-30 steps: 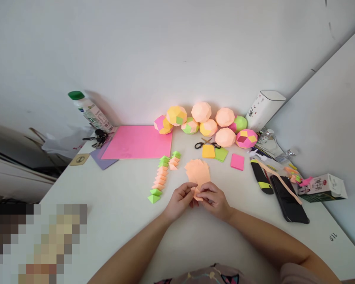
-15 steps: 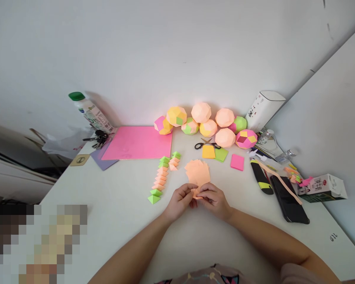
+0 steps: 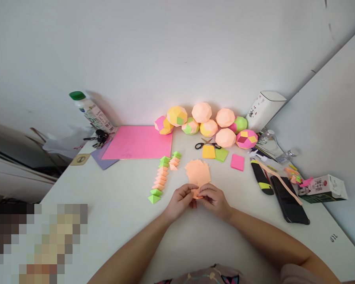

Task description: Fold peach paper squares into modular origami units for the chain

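Your left hand (image 3: 180, 201) and right hand (image 3: 215, 201) were at the near middle of the white counter (image 3: 121, 236), fingers of both clamped on a small, peach paper piece (image 3: 196, 193); those fingers hid most of its creases. Done, by appearance: a long slanting row of green and peach folded-paper units (image 3: 161, 178) to the left, a shorter row of matching folded units (image 3: 174, 161) just beside its far end, and the multicoloured faceted paper balls (image 3: 208, 128) along the far side. Unfolded: the fanned stack of flat peach paper squares (image 3: 198, 170), just beyond your hands. Square yellow-orange paper sheets (image 3: 208, 152), lime-green paper sheets (image 3: 222, 155) and pink paper sheets (image 3: 237, 162) lay flat farther right. In my judgement, your held piece was partway through folding, the flat squares outstanding.
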Demonstrator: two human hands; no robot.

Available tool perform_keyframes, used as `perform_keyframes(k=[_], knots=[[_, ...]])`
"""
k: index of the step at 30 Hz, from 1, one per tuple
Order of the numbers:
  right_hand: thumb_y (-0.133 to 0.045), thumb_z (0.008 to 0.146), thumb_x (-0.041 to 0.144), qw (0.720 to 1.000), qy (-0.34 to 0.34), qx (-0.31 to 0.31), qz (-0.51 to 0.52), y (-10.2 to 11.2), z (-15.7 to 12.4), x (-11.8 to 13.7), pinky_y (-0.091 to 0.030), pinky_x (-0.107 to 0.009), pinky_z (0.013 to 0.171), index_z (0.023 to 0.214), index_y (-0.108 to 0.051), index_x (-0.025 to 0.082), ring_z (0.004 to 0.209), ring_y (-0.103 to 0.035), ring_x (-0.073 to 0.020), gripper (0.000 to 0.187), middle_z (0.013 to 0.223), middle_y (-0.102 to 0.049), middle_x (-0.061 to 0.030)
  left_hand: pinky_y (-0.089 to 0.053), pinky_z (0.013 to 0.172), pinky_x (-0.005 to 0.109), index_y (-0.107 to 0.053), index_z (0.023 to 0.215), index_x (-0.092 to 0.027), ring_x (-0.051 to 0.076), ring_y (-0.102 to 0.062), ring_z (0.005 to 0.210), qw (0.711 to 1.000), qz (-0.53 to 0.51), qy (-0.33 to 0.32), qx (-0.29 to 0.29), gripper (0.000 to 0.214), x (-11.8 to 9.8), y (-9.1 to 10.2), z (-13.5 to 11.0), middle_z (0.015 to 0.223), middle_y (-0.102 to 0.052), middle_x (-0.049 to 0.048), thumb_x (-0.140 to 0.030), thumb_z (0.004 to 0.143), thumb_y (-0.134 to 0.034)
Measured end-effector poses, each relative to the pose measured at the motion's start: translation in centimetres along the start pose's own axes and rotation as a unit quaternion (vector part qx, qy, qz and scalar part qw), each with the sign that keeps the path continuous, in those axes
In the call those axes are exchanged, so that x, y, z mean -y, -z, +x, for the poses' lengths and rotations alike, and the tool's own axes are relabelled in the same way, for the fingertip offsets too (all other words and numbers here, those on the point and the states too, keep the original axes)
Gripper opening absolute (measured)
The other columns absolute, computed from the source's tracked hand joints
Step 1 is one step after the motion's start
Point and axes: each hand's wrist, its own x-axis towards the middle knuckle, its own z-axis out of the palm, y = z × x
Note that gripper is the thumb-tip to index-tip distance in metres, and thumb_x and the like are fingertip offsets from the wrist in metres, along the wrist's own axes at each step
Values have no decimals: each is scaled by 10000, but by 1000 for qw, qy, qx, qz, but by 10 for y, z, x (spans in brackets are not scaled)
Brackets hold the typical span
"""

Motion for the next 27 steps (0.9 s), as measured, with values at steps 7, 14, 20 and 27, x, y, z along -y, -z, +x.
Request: perform_keyframes(k=[7,14,20,27], knots=[[-555,846,219,1000,-6,1,-2,-1,-2,-4,-527,-278,576,784,-622,190,683,-600,-154,96,780,-601,-63,-425,548,254,-549,968,-154,126,-544,498,1000,7,5,-4,231,-2,-1,0,509,-558,-34,-284,780,-523],[-575,836,223,1000,-11,-5,3,-1,-3,-5,-529,-279,580,778,-621,181,680,-601,-154,85,774,-607,-67,-428,549,255,-546,973,-154,127,-545,502,1000,3,-1,0,230,0,-1,0,510,-565,-34,-286,787,-516],[-574,838,239,1000,-27,-1,-1,0,-2,-3,-532,-284,585,767,-622,183,696,-608,-162,102,768,-611,-67,-425,547,261,-540,982,-151,128,-540,498,1000,7,5,-5,269,-1,-1,0,508,-564,-29,-347,798,-523],[-565,848,245,999,-42,-7,14,0,0,1,-526,-276,586,754,-627,182,691,-601,-156,129,764,-615,-66,-426,564,262,-541,1019,-160,132,-541,533,999,12,-12,28,337,-3,0,-2,539,-572,-19,-430,819,-516]])
